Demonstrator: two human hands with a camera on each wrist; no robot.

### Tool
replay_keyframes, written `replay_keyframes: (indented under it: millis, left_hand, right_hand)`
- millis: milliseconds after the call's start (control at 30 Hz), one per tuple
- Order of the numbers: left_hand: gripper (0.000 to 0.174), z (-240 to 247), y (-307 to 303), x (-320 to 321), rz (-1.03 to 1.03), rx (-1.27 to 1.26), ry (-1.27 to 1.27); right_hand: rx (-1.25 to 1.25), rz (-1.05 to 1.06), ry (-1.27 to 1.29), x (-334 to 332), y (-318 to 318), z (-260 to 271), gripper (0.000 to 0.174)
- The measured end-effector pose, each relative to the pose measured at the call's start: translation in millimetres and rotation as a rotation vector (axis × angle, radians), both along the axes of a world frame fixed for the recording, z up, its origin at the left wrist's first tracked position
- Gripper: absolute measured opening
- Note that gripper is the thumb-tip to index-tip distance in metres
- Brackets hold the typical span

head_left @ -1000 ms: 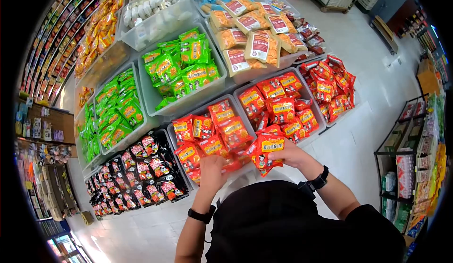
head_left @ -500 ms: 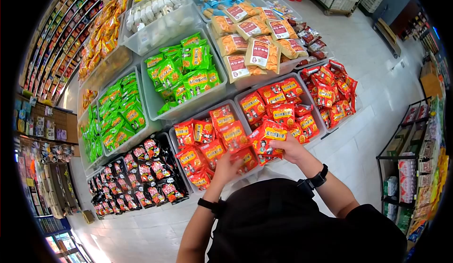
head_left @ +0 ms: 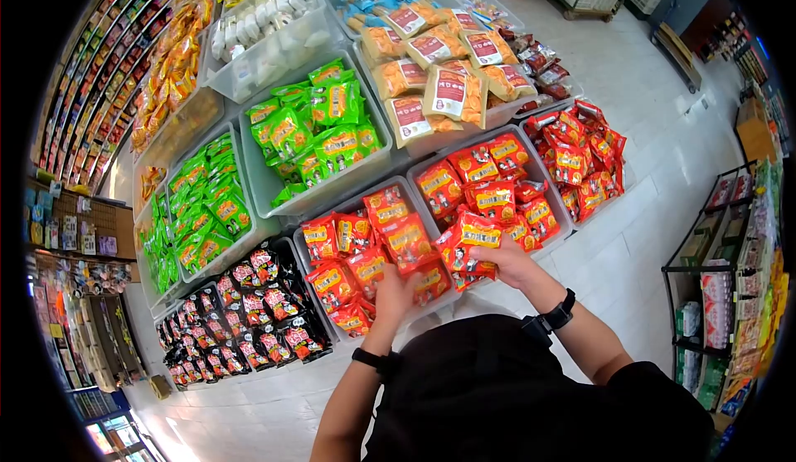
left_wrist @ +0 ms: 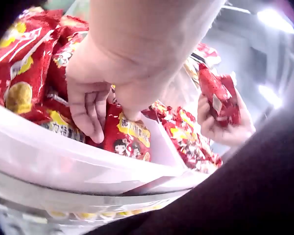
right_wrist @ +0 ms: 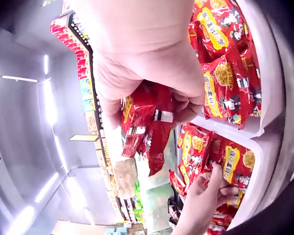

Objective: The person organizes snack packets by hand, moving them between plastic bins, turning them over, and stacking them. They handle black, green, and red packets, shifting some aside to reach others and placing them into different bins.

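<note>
Over the near red-packet bin (head_left: 446,303), my left hand (head_left: 393,298) reaches down among red packets (head_left: 333,283). In the left wrist view, that hand (left_wrist: 118,81) has its fingertips on and beside a red packet (left_wrist: 132,139), the fingers loosely bent; no packet is lifted in it. My right hand (head_left: 512,265) grips red packets (head_left: 458,245) over the front of the neighbouring red-packet bin. The right wrist view shows the right hand (right_wrist: 147,68) with thumb and fingers round red packets (right_wrist: 154,139) that overlap, so their exact number is hard to tell.
Green packets (head_left: 336,143) fill bins behind and to the left, black packets (head_left: 249,321) lie at front left, and beige bags (head_left: 452,93) are piled behind. Loose red packets (head_left: 580,159) sit at the right. A shelf rack (head_left: 705,271) stands farther right on tiled floor.
From one second ago, my left hand has shifted right and its fingers have come off the packets at the bin's front. The right hand's packets have moved slightly up and left, still gripped.
</note>
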State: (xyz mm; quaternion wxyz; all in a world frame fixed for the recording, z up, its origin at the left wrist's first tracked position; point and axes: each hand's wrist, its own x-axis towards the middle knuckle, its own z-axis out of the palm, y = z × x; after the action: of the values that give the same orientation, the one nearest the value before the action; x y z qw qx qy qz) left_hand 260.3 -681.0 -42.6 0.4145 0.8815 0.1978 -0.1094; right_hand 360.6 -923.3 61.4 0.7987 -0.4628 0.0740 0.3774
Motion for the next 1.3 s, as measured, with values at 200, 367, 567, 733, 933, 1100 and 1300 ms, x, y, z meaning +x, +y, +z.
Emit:
replay_keyframes:
  millis: [200, 367, 567, 733, 933, 1100, 1300]
  left_hand:
    - [0.049, 67, -3, 9, 0.060, -0.034, -0.162]
    - [0.049, 49, -9, 46, 0.168, 0.016, -0.223]
    - [0.016, 8, 8, 49, 0.295, -0.558, -0.280]
    - [0.012, 74, 9, 51, 0.366, -0.901, -0.237]
    - [0.023, 96, 18, 27, 0.095, -0.542, -0.237]
    - [0.045, 72, -8, 0, -0.256, 0.159, -0.166]
    - [0.051, 41, -19, -9, -0.361, 0.178, -0.169]
  right_hand:
    - [-0.045, 0.011, -0.040, 17, 36, 1, 0.037]
    - [0.032, -0.053, 0.081, 25, 52, 4, 0.034]
    - [0.095, -0.032, 0.081, 22, 57, -5, 0.039]
    - [0.138, 0.077, -0.019, 25, 61, -6, 0.044]
    - [0.184, 0.069, -0.017, 37, 24, -7, 0.048]
    - [0.340, -0.059, 0.073, 26, -12, -26, 0.056]
    - [0.397, -0.051, 0.106, 16, -23, -36, 0.058]
